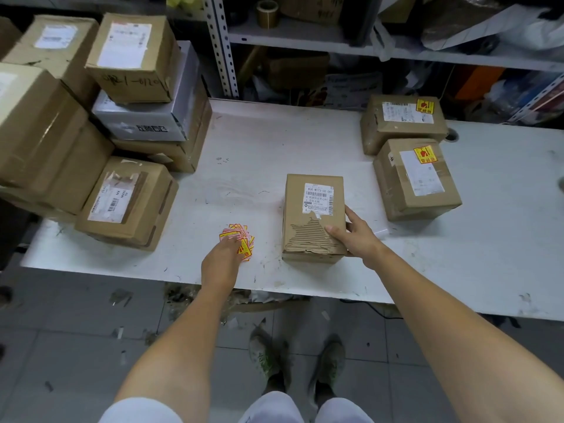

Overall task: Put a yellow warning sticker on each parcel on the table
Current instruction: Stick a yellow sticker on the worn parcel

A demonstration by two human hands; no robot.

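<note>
A brown parcel (311, 218) with a white label and a torn top stands in the middle of the white table (274, 141). My right hand (355, 236) grips its near right corner, thumb on top. A loose pile of yellow and red warning stickers (241, 238) lies to the left of it. My left hand (221, 261) rests on the pile's near edge, fingertips on the stickers; whether it has picked one up is hidden. Two parcels at the right, one far (403, 123) and one nearer (416, 178), each carry a yellow sticker.
Several cardboard parcels are stacked at the table's left end, with one low box (128, 203) nearest the stickers. Metal shelving (222, 47) full of bags and boxes stands behind the table. The table's front edge runs just below my hands.
</note>
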